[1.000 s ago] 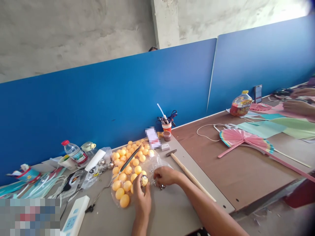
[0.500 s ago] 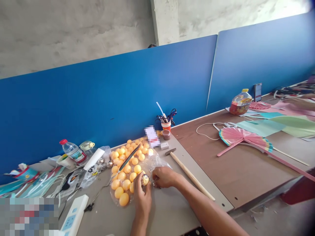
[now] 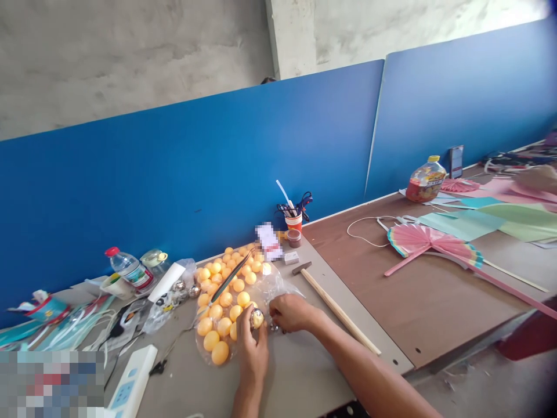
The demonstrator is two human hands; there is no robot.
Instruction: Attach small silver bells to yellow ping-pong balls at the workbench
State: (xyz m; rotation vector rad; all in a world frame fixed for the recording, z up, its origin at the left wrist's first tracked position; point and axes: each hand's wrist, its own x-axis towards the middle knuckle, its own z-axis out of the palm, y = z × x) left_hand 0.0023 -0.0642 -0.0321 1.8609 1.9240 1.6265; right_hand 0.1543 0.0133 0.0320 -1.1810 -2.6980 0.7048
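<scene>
My left hand point(image 3: 251, 342) grips a small shiny silver ball point(image 3: 257, 317) with a yellowish patch, held between thumb and fingers. Just to its right, my right hand point(image 3: 289, 312) is closed with its fingertips bent down; whatever they pinch is hidden. Small shiny bits point(image 3: 274, 327) show under those fingers. A clear plastic bag of orange balls point(image 3: 220, 352) lies beside and beyond my left hand. Across the bag rests a pair of dark tweezers point(image 3: 230, 278). Right of my hands lies a hammer point(image 3: 339, 307) with a wooden handle.
At the left are a white power strip point(image 3: 133, 383), cables, a red-capped bottle point(image 3: 130, 269) and more silver balls point(image 3: 194, 291). A cup of tools point(image 3: 293, 223) stands by the blue partition point(image 3: 217, 168). A pink paper fan point(image 3: 429, 241) lies right; another person's hand point(image 3: 539, 177) shows beyond.
My hands stay almost in place, with the silver ball still in the left. My right fingers shift very slightly. The other person's hand at far right has moved.
</scene>
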